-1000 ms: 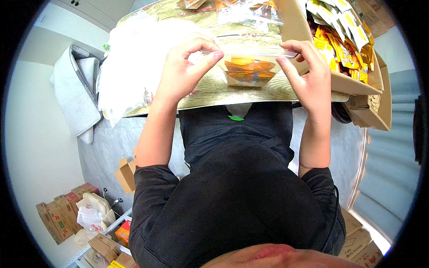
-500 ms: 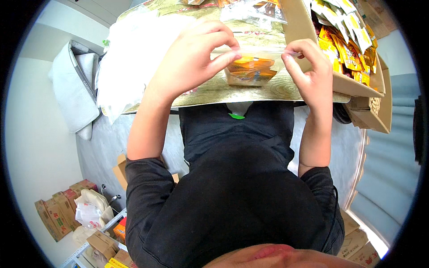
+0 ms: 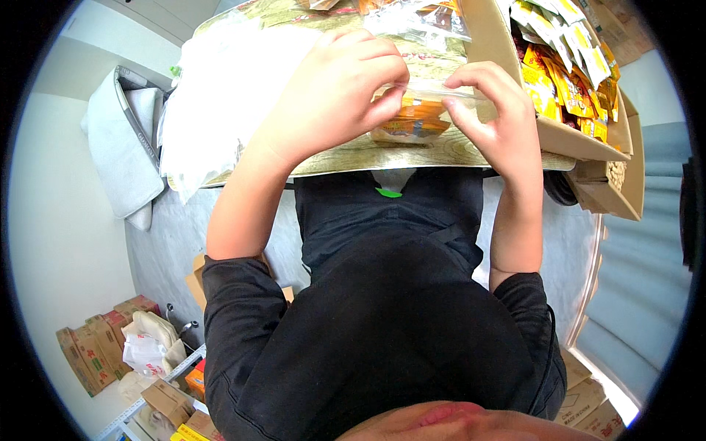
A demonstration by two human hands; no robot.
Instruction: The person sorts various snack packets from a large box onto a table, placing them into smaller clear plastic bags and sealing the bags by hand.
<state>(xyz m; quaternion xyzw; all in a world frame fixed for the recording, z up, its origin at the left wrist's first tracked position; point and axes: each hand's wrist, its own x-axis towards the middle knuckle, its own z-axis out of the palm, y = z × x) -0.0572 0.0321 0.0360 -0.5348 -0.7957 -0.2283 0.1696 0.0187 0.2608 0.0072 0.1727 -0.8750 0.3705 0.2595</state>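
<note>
A clear plastic bag [image 3: 410, 129] with orange packets in its lower part lies near the table's front edge. My left hand [image 3: 342, 92] is closed in a pinch on the bag's top edge, its thumb pressed against the curled index finger. Over the right end of that edge is my right hand [image 3: 500, 117], open, thumb and index finger apart with a gap between their tips. Part of the bag is hidden behind my left fingers.
White plastic bags [image 3: 213, 103] are heaped on the table's left. More clear bags with packets [image 3: 426, 18] lie at the back. On the right stands a cardboard box [image 3: 494, 40] full of orange and white packets [image 3: 566, 81]. A smaller carton [image 3: 625, 195] sits below it.
My left hand has slid right along the bag's top edge. The right hand has moved left, and its thumb and index finger have parted from their pinch on the bag's corner.
</note>
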